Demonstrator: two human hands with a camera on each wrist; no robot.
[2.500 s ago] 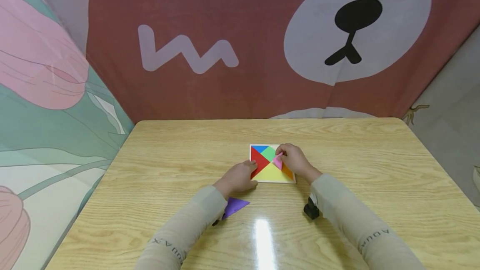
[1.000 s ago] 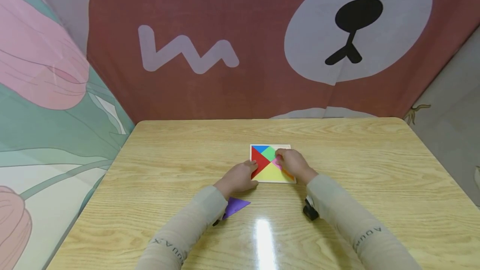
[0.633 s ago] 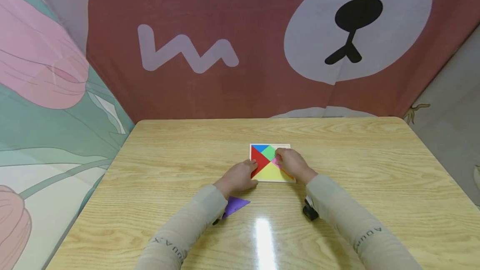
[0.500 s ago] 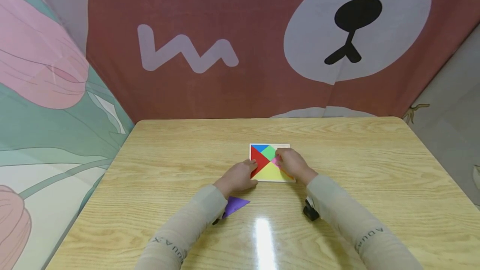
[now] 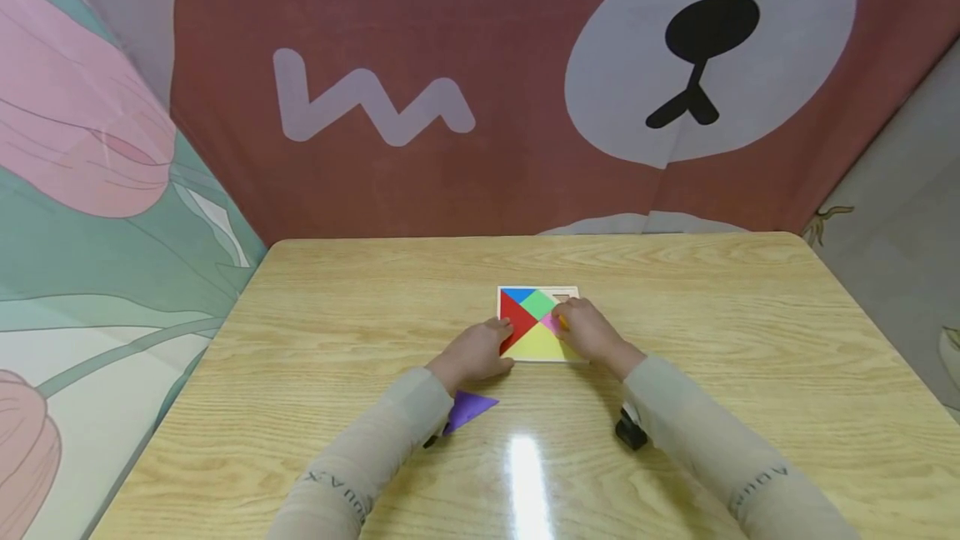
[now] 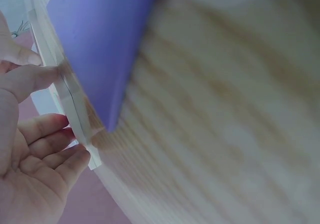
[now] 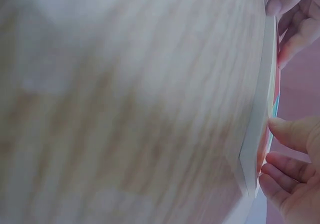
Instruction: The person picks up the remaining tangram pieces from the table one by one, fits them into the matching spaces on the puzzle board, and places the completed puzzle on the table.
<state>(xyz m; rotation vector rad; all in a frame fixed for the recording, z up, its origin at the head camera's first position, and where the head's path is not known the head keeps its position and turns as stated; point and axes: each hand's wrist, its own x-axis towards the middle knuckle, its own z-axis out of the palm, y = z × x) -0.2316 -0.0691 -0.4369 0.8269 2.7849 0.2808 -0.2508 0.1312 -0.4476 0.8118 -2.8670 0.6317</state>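
Observation:
A tangram board (image 5: 538, 361) with a white frame lies on the table, holding blue, green, red, pink and yellow pieces. My left hand (image 5: 474, 352) grips its left side, fingers over the red piece (image 5: 514, 317) and thumb at the near edge. Over the board's right part, my right hand (image 5: 592, 330) has its fingertips beside the pink piece (image 5: 548, 322). An orange tangram piece (image 5: 562, 322) shows at those fingertips, pinched there and mostly hidden. A purple triangle (image 5: 471, 411) lies on the table beside my left wrist, partly covered by the sleeve; the left wrist view shows this purple triangle (image 6: 102, 44) close up.
The wooden table (image 5: 360, 307) reaches back to a cloth (image 5: 420, 190) with a printed bear. A brown slot (image 5: 561, 297) shows at the board's upper right. Black wrist devices, one on the right wrist (image 5: 631, 430), hang close above the table.
The right hand first held the pink piece raised, then lowered it onto the board. Its fingers have since shifted slightly, and orange now shows at the fingertips. The left hand stays put.

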